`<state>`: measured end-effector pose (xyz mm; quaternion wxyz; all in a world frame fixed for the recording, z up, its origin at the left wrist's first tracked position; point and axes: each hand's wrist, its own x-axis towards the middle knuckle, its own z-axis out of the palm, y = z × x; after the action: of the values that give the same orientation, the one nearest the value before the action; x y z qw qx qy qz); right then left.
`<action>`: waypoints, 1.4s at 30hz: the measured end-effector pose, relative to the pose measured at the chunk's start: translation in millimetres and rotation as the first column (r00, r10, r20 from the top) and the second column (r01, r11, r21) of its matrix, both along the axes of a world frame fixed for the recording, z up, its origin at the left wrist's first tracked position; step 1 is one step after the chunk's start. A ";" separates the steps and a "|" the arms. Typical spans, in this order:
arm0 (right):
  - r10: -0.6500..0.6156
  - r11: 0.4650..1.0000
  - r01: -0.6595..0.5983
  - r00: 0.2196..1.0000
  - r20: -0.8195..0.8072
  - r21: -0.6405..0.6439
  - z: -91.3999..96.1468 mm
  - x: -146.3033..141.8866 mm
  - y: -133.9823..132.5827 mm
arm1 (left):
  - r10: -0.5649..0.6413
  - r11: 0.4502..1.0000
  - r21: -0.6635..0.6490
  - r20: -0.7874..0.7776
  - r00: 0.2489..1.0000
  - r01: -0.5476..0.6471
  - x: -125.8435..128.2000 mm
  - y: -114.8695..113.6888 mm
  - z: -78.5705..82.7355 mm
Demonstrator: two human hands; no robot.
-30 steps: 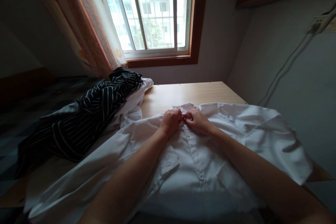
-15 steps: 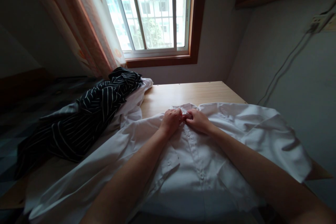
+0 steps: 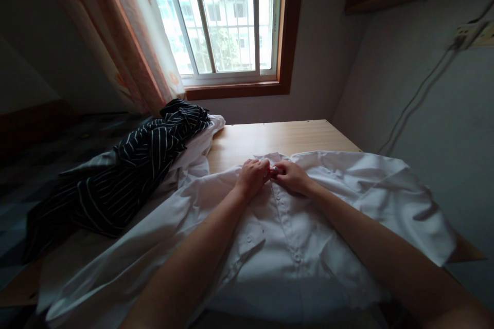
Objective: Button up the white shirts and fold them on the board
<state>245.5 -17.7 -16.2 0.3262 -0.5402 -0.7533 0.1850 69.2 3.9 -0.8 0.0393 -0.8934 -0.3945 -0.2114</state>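
A white button-up shirt [image 3: 278, 247] lies spread over the table, its collar [image 3: 273, 157] toward the window and its sleeves out to both sides. Near the collar, at the top of the button placket, my left hand [image 3: 252, 175] pinches the cloth with bent fingers. Close against it, my right hand [image 3: 291, 176] is closed on the same spot from the other side. Between the fingertips the button and its hole are too small to make out. Down the middle runs the row of buttons [image 3: 297, 257] below my hands.
The wooden table [image 3: 285, 136] shows beyond the collar. At left lies a black garment with white stripes [image 3: 146, 159], partly over another white cloth [image 3: 196, 157]. A curtain [image 3: 127, 46] hangs beside the window [image 3: 227, 20]. A cable [image 3: 409, 103] runs down the right wall from a socket [image 3: 465, 35].
Both hands stay at the collar; the right fingers and thumb have shifted slightly at the pinched cloth. The shirt lies nearly as before.
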 end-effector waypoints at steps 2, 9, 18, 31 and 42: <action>0.021 1.000 -0.021 1.000 -0.020 0.009 -1.1 1.5 1.4 | -0.009 1.000 0.015 -0.002 1.000 0.009 -1.6 0.5 -0.4; 0.067 0.995 -0.084 0.964 -0.257 -0.056 -3.1 4.4 5.1 | -0.151 0.988 0.016 0.084 0.985 0.150 -7.4 10.5 -7.3; 0.148 0.985 -0.164 0.965 -0.215 -0.061 4.7 9.5 2.2 | -0.063 0.996 0.057 0.018 0.998 0.061 -5.1 3.5 0.4; -0.025 0.999 0.011 0.932 -0.363 -0.040 -4.5 8.8 4.7 | -0.077 0.997 0.013 0.320 0.944 0.077 -11.5 9.6 -4.8; -0.201 0.979 0.177 0.748 -0.632 -0.102 -4.1 13.4 4.7 | 0.081 0.995 0.050 0.086 0.993 -0.085 -16.9 4.8 2.3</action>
<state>258.9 -12.9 -20.3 0.5701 -0.5242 -0.5354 0.3369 52.3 8.7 1.5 0.0553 -0.8651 -0.4269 -0.2574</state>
